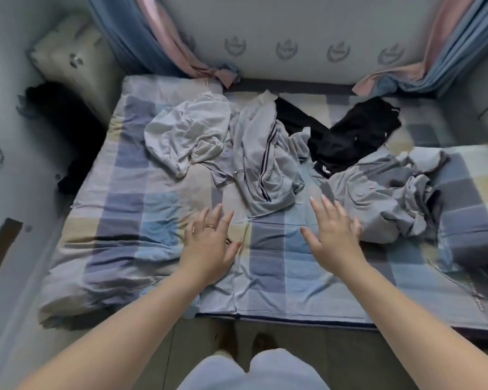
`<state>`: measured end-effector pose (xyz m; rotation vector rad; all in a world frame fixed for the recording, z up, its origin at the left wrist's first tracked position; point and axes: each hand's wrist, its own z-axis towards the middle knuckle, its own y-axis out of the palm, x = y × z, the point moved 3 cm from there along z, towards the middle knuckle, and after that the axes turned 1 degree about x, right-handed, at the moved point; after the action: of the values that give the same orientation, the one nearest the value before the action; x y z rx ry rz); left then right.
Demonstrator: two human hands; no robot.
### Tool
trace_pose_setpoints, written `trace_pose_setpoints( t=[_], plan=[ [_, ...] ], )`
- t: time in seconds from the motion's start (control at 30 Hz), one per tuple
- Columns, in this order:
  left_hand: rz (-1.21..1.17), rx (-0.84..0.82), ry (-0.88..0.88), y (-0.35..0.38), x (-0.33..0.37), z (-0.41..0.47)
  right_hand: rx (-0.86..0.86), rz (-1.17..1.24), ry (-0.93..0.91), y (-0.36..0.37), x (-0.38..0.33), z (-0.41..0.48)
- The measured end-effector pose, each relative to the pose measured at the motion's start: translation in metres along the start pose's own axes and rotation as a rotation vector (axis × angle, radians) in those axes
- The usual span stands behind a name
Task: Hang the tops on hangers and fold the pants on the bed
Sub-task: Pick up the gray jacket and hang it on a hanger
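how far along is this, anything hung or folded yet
Nothing looks done: the crumpled pale top, the grey garment with dark side stripes, the black garment and the rumpled grey garment all lie unfolded on the checked bed sheet. Nothing is in hand: the left hand and right hand are open over the sheet. All hanging and folding is left.

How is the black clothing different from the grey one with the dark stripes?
The black clothing is dark all over; the grey striped one is pale with dark stripes running down it. The black clothing lies far back near the wall, while the grey striped one reaches closer to the front of the bed. Both lie crumpled and unfolded on the checked bed.
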<state>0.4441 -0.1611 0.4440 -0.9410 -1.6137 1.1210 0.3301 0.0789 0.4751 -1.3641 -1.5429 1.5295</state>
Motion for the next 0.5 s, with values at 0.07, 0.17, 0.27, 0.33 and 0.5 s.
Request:
trace_pose_setpoints(
  t=[0.07, 0.17, 0.27, 0.33, 0.5],
  plan=[
    [-0.058, -0.059, -0.028, 0.025, -0.012, 0.025, -0.059, 0.018, 0.039, 0.025, 0.002, 0.018],
    [-0.078, -0.14, -0.058, 0.073, -0.029, 0.07, -0.118, 0.007, 0.047, 0.069, 0.011, 0.046],
    [-0.105, -0.248, -0.1, 0.132, -0.045, 0.111, -0.184, -0.008, 0.068, 0.12, 0.031, 0.081],
    [-0.122, -0.297, -0.122, 0.175, -0.054, 0.136, -0.246, 0.002, 0.09, 0.162, 0.047, 0.109],
    [-0.221, -0.373, -0.138, 0.289, -0.068, 0.211, -0.333, 0.01, 0.087, 0.271, 0.089, 0.199]
  ],
)
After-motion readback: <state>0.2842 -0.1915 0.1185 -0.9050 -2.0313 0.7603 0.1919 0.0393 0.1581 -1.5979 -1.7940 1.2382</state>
